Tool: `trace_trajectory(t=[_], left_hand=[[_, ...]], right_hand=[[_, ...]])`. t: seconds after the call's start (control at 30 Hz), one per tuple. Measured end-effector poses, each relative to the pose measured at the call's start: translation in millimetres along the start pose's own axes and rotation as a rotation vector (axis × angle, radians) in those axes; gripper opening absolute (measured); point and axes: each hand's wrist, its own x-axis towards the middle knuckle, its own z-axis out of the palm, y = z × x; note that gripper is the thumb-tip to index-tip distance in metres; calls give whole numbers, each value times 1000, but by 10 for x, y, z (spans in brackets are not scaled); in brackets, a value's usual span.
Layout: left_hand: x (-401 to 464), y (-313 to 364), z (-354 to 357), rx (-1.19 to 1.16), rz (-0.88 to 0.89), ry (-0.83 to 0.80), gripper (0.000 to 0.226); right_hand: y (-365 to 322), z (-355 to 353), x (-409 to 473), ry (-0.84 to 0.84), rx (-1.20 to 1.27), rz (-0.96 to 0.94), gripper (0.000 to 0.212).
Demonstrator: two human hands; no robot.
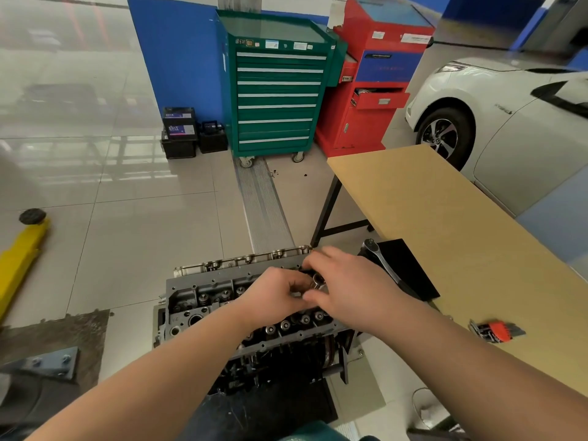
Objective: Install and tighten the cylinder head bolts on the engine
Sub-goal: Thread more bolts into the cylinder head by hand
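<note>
The grey cylinder head point(203, 294) sits on the engine block point(286, 354) on the floor below me, its valve springs and bolt holes showing. Over its right end my left hand point(273, 291) and my right hand point(346, 281) meet, fingers curled. Between them they pinch a small shiny metal piece point(317, 279), a socket or bolt head; which one I cannot tell. A chrome ratchet wrench point(380, 261) lies on a black mat point(410, 268) at the table's near corner, just beyond my right hand.
A tan table point(445, 218) runs along the right, with a red-and-black hex key set point(496, 329) on it. A green tool cabinet point(276, 90), a red cabinet point(375, 84), batteries point(191, 132) and a white car point(509, 122) stand behind. A yellow lift arm point(19, 259) lies at left.
</note>
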Motion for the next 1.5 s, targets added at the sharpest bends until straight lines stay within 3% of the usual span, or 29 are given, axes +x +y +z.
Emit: trace_trajectory(t=[0.17,0.33,0.43,0.53,0.67,0.8,0.87,0.97,1.03,1.13,1.23,1.37,1.47,1.5], left_hand=[[-26,14,-11,-61,-7,-40,17],[-7,18,-23,-33,-35,35,25],[15,-14,-65,-14,-51,-51,13],[20,3,-76,-36,-18,-89,12],[23,8,-49,-23,-28,-28,28],[18,9,-59,-82,-68,-43,13],[4,13,-62,-86,-45,-79,19],[3,30,-47,-54,-44,-93,24],[9,22,-38,-26,-42,-86,22],[21,11,-68,-3,-46,-102,3],[8,28,-108,-12,-45,-169,8],[7,48,-107,12,-36,-109,19],[4,25,-102,8,-31,-123,2],[-3,19,-108,-1,-40,-132,6]], right_hand=[[1,23,11,-1,-23,0,18],[-25,38,17,30,-65,-2,30],[-9,21,17,-40,-27,-44,24],[-10,31,43,-30,-81,29,19],[-17,18,59,5,-145,107,44],[3,-19,-8,-41,-54,-26,21],[-5,-6,1,-46,-73,20,19],[-33,27,38,-12,-179,143,47],[-40,55,19,15,-170,118,54],[-44,58,-40,-24,-73,4,30],[-55,62,-29,-44,-90,52,23],[-85,78,1,36,-225,166,49],[-79,91,-39,28,-120,43,33],[-68,92,-45,0,-90,15,29]])
